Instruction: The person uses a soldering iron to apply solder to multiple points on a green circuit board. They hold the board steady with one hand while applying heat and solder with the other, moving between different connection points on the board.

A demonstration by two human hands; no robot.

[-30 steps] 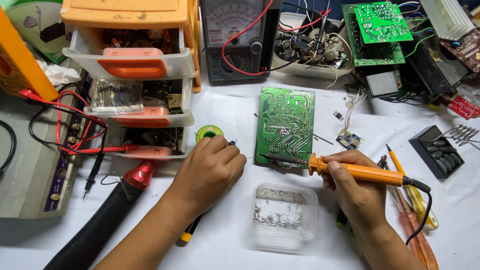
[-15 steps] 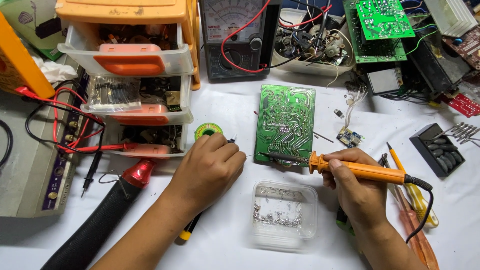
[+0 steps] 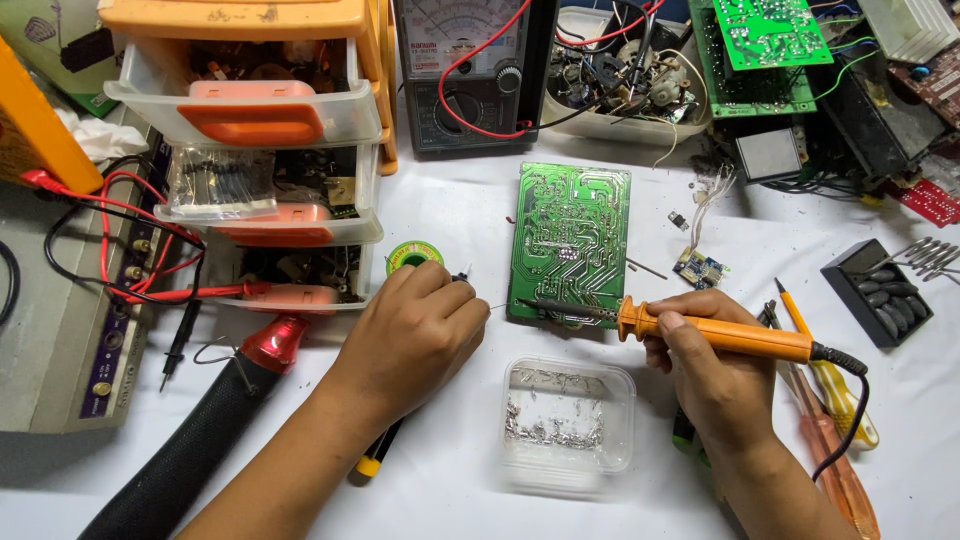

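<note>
At nine o'clock stood the orange and clear plastic drawer box (image 3: 245, 150). The left hand (image 3: 420, 335) was curled shut, pinching a thin silver solder wire (image 3: 497, 307). The green flat circuit board (image 3: 570, 243) lay mid-counter. At three o'clock, the right hand (image 3: 715, 375) gripped the orange-handled soldering iron (image 3: 700, 330), tip on the board's bottom edge. The hot tip could burn fingers if it slipped.

The circuit board (image 3: 570, 242) lies mid-table (image 3: 450, 200), with the meter (image 3: 470, 75) behind it and the drawer unit (image 3: 250, 150) to its left. The plastic tub (image 3: 568, 425) sits in front, between the left hand (image 3: 415, 335) and the right hand (image 3: 715, 375). The soldering iron (image 3: 700, 328) in the right hand seems to touch the board's near edge, and the screwdrivers (image 3: 830, 400) lie right of that hand.
</note>
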